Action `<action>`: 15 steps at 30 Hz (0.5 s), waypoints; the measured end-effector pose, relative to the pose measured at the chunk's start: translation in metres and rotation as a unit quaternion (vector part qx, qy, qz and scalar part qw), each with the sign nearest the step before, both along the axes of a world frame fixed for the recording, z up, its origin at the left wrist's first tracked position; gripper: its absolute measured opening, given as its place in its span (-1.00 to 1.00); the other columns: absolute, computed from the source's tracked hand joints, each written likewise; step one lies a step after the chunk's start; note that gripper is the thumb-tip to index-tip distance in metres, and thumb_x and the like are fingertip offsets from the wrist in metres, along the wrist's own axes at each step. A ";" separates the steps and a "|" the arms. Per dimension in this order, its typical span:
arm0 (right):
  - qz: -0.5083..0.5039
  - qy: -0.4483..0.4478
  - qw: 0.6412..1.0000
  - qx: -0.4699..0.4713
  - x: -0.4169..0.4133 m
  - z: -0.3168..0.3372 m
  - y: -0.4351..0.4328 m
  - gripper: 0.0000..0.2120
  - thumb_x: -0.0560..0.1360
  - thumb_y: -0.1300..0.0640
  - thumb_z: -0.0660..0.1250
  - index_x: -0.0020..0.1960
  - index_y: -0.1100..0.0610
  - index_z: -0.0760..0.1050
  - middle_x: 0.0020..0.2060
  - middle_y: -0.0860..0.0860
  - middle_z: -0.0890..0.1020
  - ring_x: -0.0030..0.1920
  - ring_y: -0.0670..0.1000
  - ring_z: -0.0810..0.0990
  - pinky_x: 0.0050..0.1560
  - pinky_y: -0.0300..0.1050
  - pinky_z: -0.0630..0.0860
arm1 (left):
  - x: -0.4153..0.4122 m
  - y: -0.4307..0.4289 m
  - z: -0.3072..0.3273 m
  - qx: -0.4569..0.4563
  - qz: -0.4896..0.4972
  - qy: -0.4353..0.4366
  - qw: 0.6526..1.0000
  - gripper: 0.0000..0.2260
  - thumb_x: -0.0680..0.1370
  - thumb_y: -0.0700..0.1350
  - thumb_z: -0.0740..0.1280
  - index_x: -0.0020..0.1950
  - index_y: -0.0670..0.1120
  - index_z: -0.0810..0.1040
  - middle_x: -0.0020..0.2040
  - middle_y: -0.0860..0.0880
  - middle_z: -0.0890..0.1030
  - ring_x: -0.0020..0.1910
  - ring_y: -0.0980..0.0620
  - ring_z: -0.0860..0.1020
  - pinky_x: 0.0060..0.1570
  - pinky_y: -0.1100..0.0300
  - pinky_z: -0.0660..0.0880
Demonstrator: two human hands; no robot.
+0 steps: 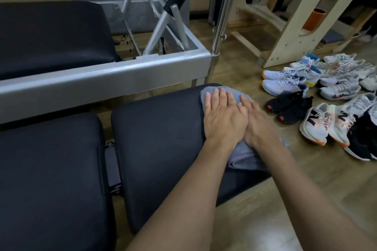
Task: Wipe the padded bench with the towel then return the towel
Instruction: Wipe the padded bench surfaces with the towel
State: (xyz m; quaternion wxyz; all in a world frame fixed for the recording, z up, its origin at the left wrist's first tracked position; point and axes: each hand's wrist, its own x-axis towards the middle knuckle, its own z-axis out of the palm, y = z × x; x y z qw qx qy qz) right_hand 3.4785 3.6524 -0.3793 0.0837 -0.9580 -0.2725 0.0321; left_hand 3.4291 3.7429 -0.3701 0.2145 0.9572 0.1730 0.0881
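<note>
A grey-blue towel [243,154] lies on the right end of the black padded bench [159,128], partly draped over its right edge. My left hand [223,117] presses flat on the towel with its fingers spread. Beside it, my right hand [260,122] also lies flat on the towel, touching the left hand. Both hands cover most of the towel. A second black pad [51,179] of the bench sits to the left, joined by a hinge.
A grey metal frame [102,75] with a black pad and angled bars stands behind the bench. Several pairs of sneakers [318,108] lie on the wooden floor to the right. A wooden apparatus [289,32] stands at the back right.
</note>
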 end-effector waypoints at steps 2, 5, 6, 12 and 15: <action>-0.020 -0.001 1.000 -0.010 0.007 0.004 0.024 -0.35 0.60 -0.20 -0.18 0.60 0.09 0.02 0.58 0.07 0.11 0.52 0.15 0.20 0.42 0.13 0.28 | 0.009 0.025 0.000 -0.005 0.003 -0.002 1.000 -0.50 0.65 -0.01 -0.10 0.56 -0.18 0.12 0.59 -0.10 0.09 0.57 0.01 -0.05 0.52 -0.01 -0.25; -0.021 -0.025 0.999 -0.032 0.000 0.012 0.071 -0.44 0.67 -0.13 -0.15 0.61 0.06 -0.07 0.60 0.07 0.03 0.56 0.17 0.05 0.50 0.16 0.07 | 0.005 0.074 0.002 -0.026 0.033 0.005 0.999 -0.51 0.65 -0.01 -0.09 0.55 -0.16 0.15 0.58 -0.07 0.14 0.57 0.00 -0.01 0.53 -0.02 -0.21; -0.013 -0.027 0.999 -0.033 -0.006 0.014 0.089 -0.44 0.67 -0.13 -0.16 0.61 0.05 -0.08 0.60 0.07 0.01 0.57 0.18 0.00 0.52 0.18 0.00 | -0.001 0.092 0.002 -0.027 0.048 0.009 0.998 -0.52 0.65 -0.02 -0.08 0.54 -0.16 0.17 0.56 -0.09 0.18 0.56 -0.03 0.02 0.53 -0.03 -0.17; 0.039 -0.002 0.999 -0.022 -0.058 0.010 0.159 -0.43 0.66 -0.14 -0.22 0.61 0.06 -0.10 0.61 0.07 -0.04 0.58 0.19 -0.14 0.52 0.23 -0.22 | -0.064 0.161 -0.002 0.046 0.108 0.064 0.991 -0.53 0.66 0.05 -0.05 0.52 -0.11 0.22 0.49 -0.15 0.30 0.51 -0.17 0.17 0.50 -0.15 -0.05; 0.062 0.010 0.998 -0.003 -0.090 0.011 0.165 -0.42 0.66 -0.14 -0.21 0.61 0.08 -0.14 0.61 0.07 -0.08 0.58 0.18 -0.18 0.51 0.22 -0.26 | -0.099 0.165 0.003 0.048 0.120 0.073 0.989 -0.52 0.67 0.06 -0.04 0.56 -0.09 0.09 0.57 -0.12 0.13 0.56 -0.13 0.00 0.52 -0.12 -0.10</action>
